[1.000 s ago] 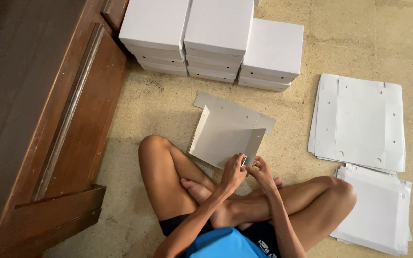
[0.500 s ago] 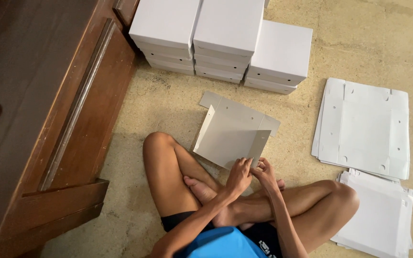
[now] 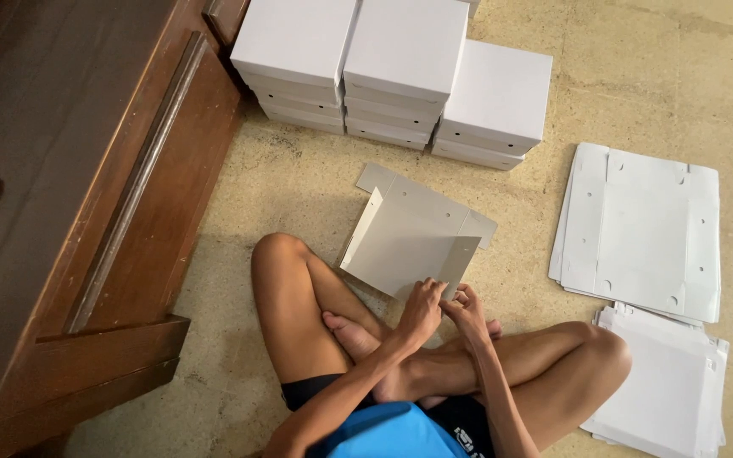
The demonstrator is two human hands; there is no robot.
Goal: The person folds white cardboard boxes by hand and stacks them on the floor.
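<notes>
I sit cross-legged on the floor with a partly folded white cardboard box blank (image 3: 409, 233) lying in front of my knees. Its left and right side flaps stand up. My left hand (image 3: 422, 307) pinches the near edge of the blank by the raised right flap. My right hand (image 3: 467, 307) is right beside it, its fingers on the same corner of the blank.
Stacks of finished white boxes (image 3: 400, 72) stand at the back. A pile of flat white blanks (image 3: 642, 229) lies on the right, another pile (image 3: 668, 386) near my right knee. A dark wooden furniture piece (image 3: 86, 195) fills the left side.
The view has shifted slightly. Both hands stay at the near right corner of the blank, working its flap; the blank has hardly moved.
</notes>
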